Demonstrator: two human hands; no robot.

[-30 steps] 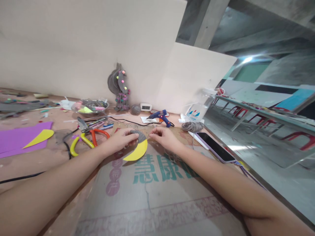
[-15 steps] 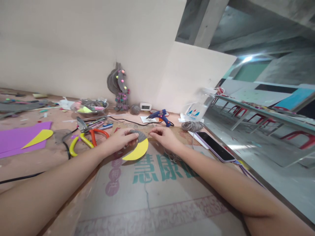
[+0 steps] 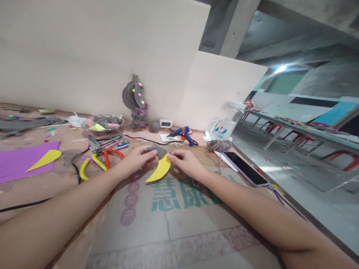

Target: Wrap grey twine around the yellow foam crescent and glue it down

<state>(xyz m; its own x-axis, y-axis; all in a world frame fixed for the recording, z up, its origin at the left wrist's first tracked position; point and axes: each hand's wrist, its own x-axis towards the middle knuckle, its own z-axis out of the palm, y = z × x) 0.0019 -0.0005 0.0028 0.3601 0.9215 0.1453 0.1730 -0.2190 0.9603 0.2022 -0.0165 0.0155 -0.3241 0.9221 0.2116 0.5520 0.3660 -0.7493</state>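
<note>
A yellow crescent cutout [image 3: 158, 171], its upper end wrapped in grey yarn [image 3: 160, 151], is held up over a printed cardboard sheet [image 3: 131, 239]. My left hand [image 3: 140, 160] pinches the wrapped end between thumb and fingers. At the crescent's right edge, just below the wrapping, my right hand [image 3: 185, 162] closes its thumb and fingertips on the yellow part. Whether a yarn strand also runs between those fingers is too small to tell. Loose yarn lies partly hidden beneath my right wrist. A grey yarn skein [image 3: 218, 145] rests beyond that hand.
Left of my arms lie yellow-handled pliers [image 3: 84, 170], orange-handled scissors [image 3: 106, 158] and purple sheets [image 3: 17, 164] with another yellow cutout [image 3: 46, 158]. Behind stand a blue glue gun [image 3: 181, 132] with its cord and a small clock [image 3: 166, 123]. A phone [image 3: 244, 168] lies at right.
My right hand has moved slightly left and now touches the crescent's edge, where before there was a gap. The crescent has turned, its lower tip shifting a little right.
</note>
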